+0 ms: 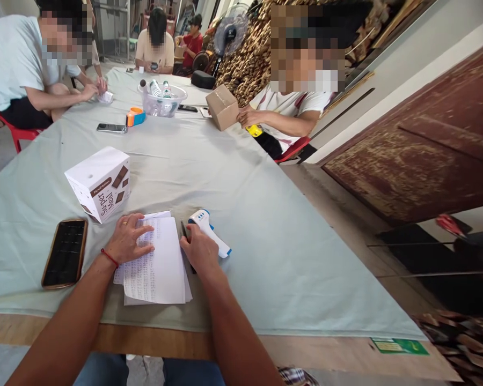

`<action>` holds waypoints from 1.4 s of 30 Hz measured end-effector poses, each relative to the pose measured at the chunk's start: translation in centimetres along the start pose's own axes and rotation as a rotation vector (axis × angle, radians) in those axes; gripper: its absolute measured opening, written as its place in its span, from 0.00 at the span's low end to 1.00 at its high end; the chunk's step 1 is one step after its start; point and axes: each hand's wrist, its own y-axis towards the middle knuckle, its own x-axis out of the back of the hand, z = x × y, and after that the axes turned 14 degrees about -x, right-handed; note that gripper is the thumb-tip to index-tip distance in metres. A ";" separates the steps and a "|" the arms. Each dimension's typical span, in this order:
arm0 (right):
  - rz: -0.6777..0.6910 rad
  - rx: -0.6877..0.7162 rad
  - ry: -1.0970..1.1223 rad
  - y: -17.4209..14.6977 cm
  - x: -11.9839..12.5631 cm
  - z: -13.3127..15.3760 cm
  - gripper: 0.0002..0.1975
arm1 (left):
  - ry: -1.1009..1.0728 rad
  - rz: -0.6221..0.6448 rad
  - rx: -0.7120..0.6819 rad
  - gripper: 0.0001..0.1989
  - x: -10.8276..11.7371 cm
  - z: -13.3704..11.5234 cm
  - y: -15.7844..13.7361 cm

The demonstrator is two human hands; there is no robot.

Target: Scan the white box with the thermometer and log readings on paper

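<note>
My left hand [131, 238] lies with fingers spread on a small stack of paper sheets [165, 273] covered in rows of print or writing. To the right of the sheets, my right hand [200, 247] is curled over a dark pen [184, 230], thumb and forefinger around it; part of the pen is hidden beneath the hand. A white and blue infrared thermometer [203, 220] lies just beyond that hand, partly covered by it. A white meal box [100, 179] with brown print stands beyond my left hand. Left of my forearm lies a dark phone [65, 252] in a brown case.
A cloth [290, 257] covers the long table. Farther off are a second phone [111, 128], an orange and blue tape roll [136, 117] and a plastic basin [177, 102] with bottles. One co-worker on the right holds a carton [222, 107]; others sit around the far end.
</note>
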 end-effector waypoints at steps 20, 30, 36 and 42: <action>0.386 -0.135 1.027 -3.1 -0.7 3.2 0.18 | 0.118 0.054 0.037 0.34 -1.0 -1.1 0.1; 0.173 -0.040 0.839 -3.2 -2.6 3.0 0.06 | 0.159 0.130 0.067 0.34 -0.5 -1.5 0.3; 0.167 0.017 0.816 -3.1 -3.2 2.5 0.07 | 0.152 0.132 0.076 0.35 -0.6 -1.6 0.4; 0.151 0.046 0.771 -2.9 -3.9 2.1 0.07 | 0.163 0.117 0.067 0.34 -0.7 -1.7 0.3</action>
